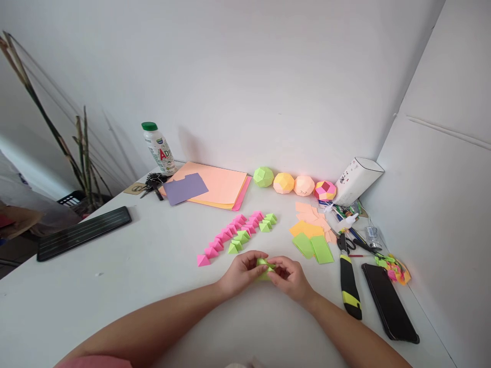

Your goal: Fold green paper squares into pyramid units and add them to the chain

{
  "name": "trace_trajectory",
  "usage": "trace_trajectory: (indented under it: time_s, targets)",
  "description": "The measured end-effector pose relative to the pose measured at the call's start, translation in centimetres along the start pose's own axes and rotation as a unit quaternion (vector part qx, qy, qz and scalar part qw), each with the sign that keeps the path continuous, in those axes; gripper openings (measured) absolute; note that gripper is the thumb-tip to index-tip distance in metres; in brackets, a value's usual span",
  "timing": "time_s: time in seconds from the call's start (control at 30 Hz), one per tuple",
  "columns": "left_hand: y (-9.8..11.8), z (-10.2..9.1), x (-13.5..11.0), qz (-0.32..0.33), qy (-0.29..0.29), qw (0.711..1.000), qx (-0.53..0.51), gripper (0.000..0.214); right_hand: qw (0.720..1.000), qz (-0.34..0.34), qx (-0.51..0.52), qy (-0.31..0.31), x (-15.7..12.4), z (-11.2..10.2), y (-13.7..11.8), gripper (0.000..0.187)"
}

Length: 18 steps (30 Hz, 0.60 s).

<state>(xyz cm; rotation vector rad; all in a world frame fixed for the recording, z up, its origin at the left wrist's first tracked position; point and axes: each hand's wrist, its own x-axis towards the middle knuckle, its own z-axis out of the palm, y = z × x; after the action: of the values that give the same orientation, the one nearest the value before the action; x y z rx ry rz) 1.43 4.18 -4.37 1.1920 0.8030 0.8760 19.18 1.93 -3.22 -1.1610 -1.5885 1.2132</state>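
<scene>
Over the bench [169, 245], head cam, I've L hand [244, 269] & R hand [291, 280] grips pinched closed on green paper [263, 277] between them, so uneven finger pressure might misfold it, or a L-hand slip scatter nearby folded units [235, 248].

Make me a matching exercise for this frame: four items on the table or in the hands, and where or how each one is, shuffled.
Column one:
1. Green paper piece
2. Purple sheet
3. Black phone
4. White bottle

Column two:
A. Right of the black-and-yellow cutter in the picture
B. Topped with a green cap
C. Held between left hand and right hand
D. Lying on a peach sheet

Pairs: 1-C, 2-D, 3-A, 4-B
</scene>
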Motion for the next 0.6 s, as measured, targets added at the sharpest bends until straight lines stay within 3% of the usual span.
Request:
trace_trajectory:
  time_s: [0.2, 0.37, 0.6]
  targets:
    - [0.42, -0.06, -0.02, 0.084, -0.003, 0.988, 0.129, 0.023, 0.999, -0.032, -0.039, 0.012, -0.04, 0.34, 0.04, 0.014]
    - [0.77, -0.03, -0.19, 0.069, -0.023, 0.981, 0.182, 0.020, 0.996, -0.056, -0.063, 0.027, -0.17, 0.55, 0.26, 0.010]
    - [0.85, 0.20, -0.26, 0.040, -0.001, 0.990, 0.135, 0.018, 0.994, -0.050, -0.084, 0.048, 0.05, 0.69, -0.14, 0.010]
